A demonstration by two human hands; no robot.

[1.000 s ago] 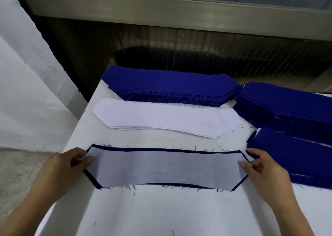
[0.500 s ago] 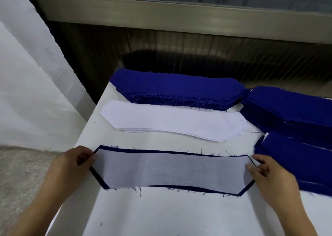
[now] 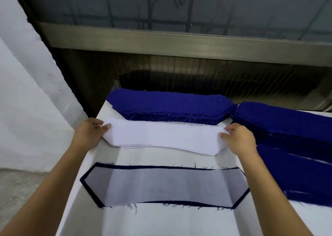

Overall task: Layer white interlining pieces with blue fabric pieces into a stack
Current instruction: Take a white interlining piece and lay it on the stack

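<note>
A pile of white interlining pieces [image 3: 161, 138] lies across the middle of the table. My left hand [image 3: 89, 134] pinches its left tip and my right hand [image 3: 237, 138] pinches its right tip. Nearer to me lies the layered piece [image 3: 165, 186]: a sheer white interlining on a blue fabric piece, whose dark edge shows all round. Neither hand touches it. A thick pile of blue fabric pieces [image 3: 168, 106] sits behind the white pile.
More blue fabric piles [image 3: 287, 128] cover the table's right side, close to my right wrist. The white table [image 3: 161, 221] ends at its left edge near my left forearm, with floor beyond. A dark wall and a window ledge stand behind the table.
Both hands have let go of the layered piece's ends and moved away from me to the ends of the white interlining pile. The layered piece stays flat on the table.
</note>
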